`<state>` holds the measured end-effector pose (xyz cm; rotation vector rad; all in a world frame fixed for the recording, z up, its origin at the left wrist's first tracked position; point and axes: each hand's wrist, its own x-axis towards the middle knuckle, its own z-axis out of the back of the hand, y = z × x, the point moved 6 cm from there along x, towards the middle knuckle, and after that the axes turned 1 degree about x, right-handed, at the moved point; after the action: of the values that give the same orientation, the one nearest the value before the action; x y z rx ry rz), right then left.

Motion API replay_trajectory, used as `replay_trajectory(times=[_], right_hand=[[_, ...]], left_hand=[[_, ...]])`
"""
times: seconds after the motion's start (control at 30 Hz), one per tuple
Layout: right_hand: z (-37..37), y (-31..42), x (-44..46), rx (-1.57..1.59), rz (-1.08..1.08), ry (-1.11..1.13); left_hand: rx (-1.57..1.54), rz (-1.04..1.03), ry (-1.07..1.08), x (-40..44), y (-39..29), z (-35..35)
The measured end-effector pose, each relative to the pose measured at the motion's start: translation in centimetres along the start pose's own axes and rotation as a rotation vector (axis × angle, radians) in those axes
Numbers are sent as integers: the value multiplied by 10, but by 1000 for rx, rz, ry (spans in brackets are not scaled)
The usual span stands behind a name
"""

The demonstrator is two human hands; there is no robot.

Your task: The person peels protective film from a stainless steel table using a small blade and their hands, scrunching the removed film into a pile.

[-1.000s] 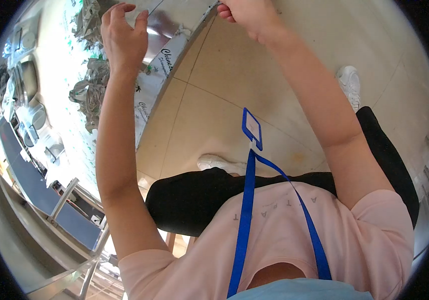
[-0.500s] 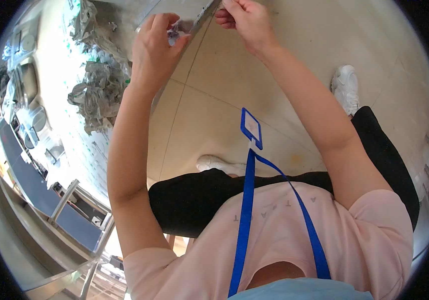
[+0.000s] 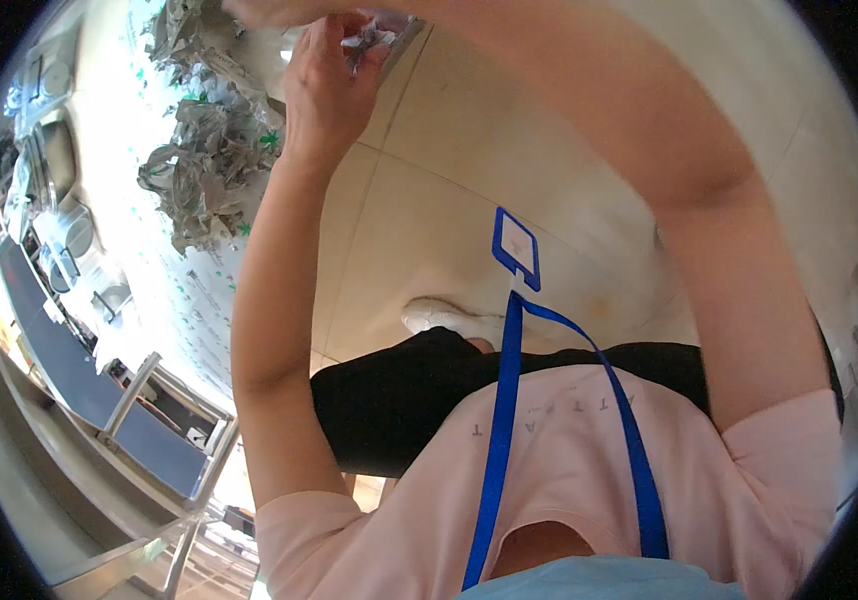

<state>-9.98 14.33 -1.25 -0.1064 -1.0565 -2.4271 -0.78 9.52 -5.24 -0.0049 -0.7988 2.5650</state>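
Observation:
Near the top edge of the view, my left hand (image 3: pixel 331 95) is closed, its thumb and fingers curled around a small crumpled whitish-grey piece (image 3: pixel 369 40). What that piece is made of, I cannot make out. My right hand (image 3: pixel 274 9) has come across above the left one, and the top of the view cuts it off. Its fingers are hidden. Left of both hands lie crumpled grey plastic bags (image 3: pixel 199 170), heaped on a white surface printed with green marks (image 3: pixel 199 290).
A metal frame (image 3: pixel 129 400) and a blue-grey panel (image 3: pixel 154 440) stand at the lower left. Clear containers (image 3: pixel 74 235) sit at the far left. A badge (image 3: pixel 517 248) on a blue lanyard hangs before me, above the tiled floor (image 3: pixel 419 190).
My right hand has swung left, from beyond the surface's edge to above my left hand. The left hand has shifted slightly right, and its crumpled piece shows more clearly.

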Motion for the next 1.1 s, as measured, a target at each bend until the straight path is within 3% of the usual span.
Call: replay_trajectory(times=[0.13,0.33,0.43,0.53,0.63,0.8,0.93,1.1], right_hand=[[-25,-5,21,-133,35,180],[-33,-25,10,-228,-88,299],[-24,-36,-9,-256,-183,320],[-24,-39,-22,-268,-260,340],[-23,-44,-40,-255,-338,347],[-21,-39,-54,-287,-376,373],[-33,-43,-57,-273,-335,390],[-49,-66,-74,-210,-341,373]], left_hand=[[-124,0,77,11,-16,1],[-60,-209,158,25,-1,1],[-200,-218,166,27,24,-7],[-361,-124,161,33,49,-14],[-695,-4,25,30,66,-5],[-571,213,-245,1,46,61],[-143,137,-62,-11,43,76],[-120,233,93,-19,32,53]])
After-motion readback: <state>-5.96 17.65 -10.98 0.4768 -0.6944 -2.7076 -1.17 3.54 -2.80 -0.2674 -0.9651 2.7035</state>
